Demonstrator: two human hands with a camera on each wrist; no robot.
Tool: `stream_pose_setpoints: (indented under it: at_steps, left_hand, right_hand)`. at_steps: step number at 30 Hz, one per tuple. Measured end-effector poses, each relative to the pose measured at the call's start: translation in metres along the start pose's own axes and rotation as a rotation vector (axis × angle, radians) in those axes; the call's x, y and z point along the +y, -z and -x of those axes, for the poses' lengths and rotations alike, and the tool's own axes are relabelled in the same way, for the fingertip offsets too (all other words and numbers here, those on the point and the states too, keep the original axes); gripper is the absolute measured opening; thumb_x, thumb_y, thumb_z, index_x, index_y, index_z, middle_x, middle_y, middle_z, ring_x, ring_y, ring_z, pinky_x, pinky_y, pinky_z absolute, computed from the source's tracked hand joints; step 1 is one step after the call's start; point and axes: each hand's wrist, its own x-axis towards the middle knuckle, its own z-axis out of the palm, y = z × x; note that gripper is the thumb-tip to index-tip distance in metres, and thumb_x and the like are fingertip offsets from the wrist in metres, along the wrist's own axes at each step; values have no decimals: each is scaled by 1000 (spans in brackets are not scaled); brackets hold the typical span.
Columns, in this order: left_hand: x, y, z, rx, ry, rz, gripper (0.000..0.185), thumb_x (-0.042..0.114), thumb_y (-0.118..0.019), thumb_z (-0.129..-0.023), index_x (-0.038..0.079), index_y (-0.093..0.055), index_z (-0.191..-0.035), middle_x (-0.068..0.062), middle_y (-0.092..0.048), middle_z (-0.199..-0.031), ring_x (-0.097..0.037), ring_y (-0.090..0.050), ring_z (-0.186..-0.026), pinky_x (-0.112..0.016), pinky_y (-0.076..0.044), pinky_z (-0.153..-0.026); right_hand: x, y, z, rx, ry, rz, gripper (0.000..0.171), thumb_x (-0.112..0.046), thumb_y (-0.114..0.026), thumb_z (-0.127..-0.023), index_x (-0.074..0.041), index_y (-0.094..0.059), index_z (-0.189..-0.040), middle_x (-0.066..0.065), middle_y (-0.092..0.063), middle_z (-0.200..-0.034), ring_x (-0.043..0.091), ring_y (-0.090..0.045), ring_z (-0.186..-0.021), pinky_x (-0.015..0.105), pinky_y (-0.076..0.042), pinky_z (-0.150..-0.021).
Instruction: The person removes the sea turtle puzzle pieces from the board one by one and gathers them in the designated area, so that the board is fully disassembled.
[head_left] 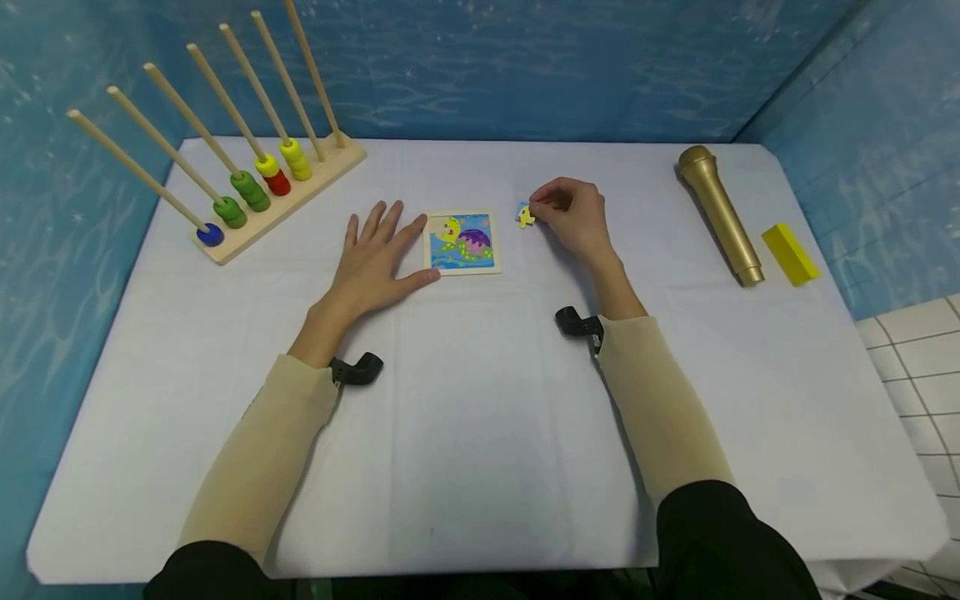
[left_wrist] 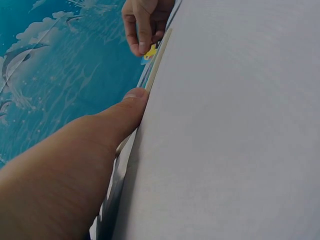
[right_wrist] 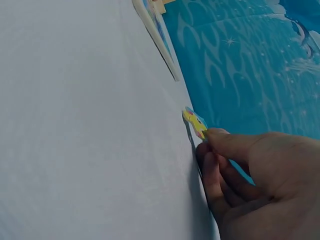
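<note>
Worktop spread with white cloth here, backed by a blue, water-patterned wall covering, with white tiles showing at the far right! Up at the back left stands a wooden peg rack carrying blue, green, red and yellow rings; over on the right lie a gold microphone-shaped object and, just beside it, a yellow block.

Now to the middle, where the framed puzzle lies flat, its picture facing up. Left hand: fingers straight and spread wide apart, index finger and thumb touching the puzzle's left-hand corners. Across to the right hand: thumb and fingers together, clamped on a small yellow-and-blue puzzle piece, pinched by its edge! That piece sits to the right of the puzzle, near but apart from its frame; whether it touches the cloth, I cannot tell.
</note>
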Motion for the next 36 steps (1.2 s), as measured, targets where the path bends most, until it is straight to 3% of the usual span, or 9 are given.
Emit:
stream_pose_setpoints:
  at_steps: [11,21,30,36]
  left_hand:
    - [-2,2,2,-2,3,1,89,78,-45,-86,35,-17,-159,-5,-5,-168,-28,6,-154,-58,10,-119]
    - [-1,3,1,-11,5,0,90,79,-45,-85,35,-17,-159,-5,-4,-167,-28,7,-154,-58,11,-119]
    - [-2,0,0,-5,6,4,90,80,-44,-85,36,-17,-158,-5,-4,-167,-27,7,-154,-57,11,-119]
    - [-2,-1,-1,-2,0,5,90,80,-45,-85,37,-16,-158,-4,-4,-167,-26,8,-154,-57,12,-119]
  right_hand:
    - [8,-4,-5,9,92,28,13,-19,-71,-92,-10,-75,-101,4,-70,-94,14,-55,-79,20,-43,-71]
    - [10,-5,-5,-5,98,30,12,-19,-70,-93,-14,-74,-103,0,-71,-99,10,-58,-86,21,-46,-78]
    - [13,3,-6,-181,133,11,30,-20,-76,-88,-16,-69,-117,-2,-68,-117,9,-59,-104,27,-47,-97]
    - [19,9,-5,-220,160,32,28,-12,-73,-90,-16,-70,-118,-3,-68,-118,9,-59,-106,27,-46,-100]
